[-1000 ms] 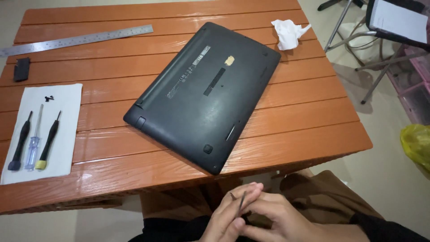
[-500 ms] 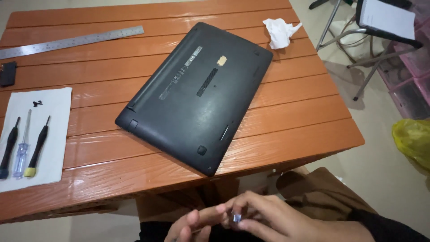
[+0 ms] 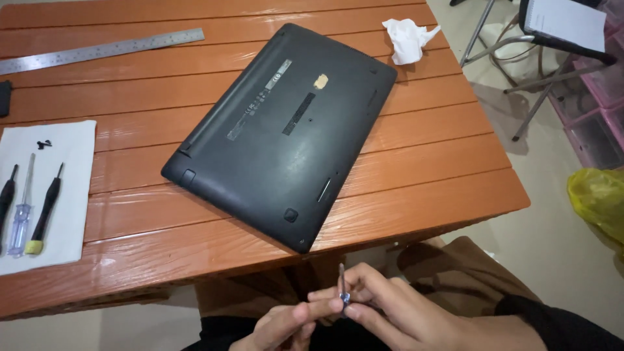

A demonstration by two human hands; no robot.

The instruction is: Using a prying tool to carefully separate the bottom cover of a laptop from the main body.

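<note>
- Both hands meet below the near edge of the orange slatted surface (image 3: 416,169), over the person's lap.
- The right hand (image 3: 396,312) pinches a small screwdriver (image 3: 342,286) between thumb and fingers; its thin shaft stands nearly upright, tip up, and its pale handle sits between the fingertips.
- The left hand (image 3: 283,325) has its fingers curled, with the fingertips touching the handle end of the same screwdriver.
- A black laptop (image 3: 279,130) lies closed and bottom-up on the surface, set at an angle, its near corner close to the near edge and just beyond the hands.
- At the left, a white cloth (image 3: 71,195) carries three more screwdrivers (image 3: 29,205) laid side by side, with a few tiny dark screws (image 3: 44,143) at its far end.
- A metal ruler (image 3: 97,51) lies along the far left of the surface.
- A crumpled white tissue (image 3: 406,39) sits at the far right, just beyond the laptop's far corner.
- A yellow bag (image 3: 598,198) rests on the floor at the right.
</note>
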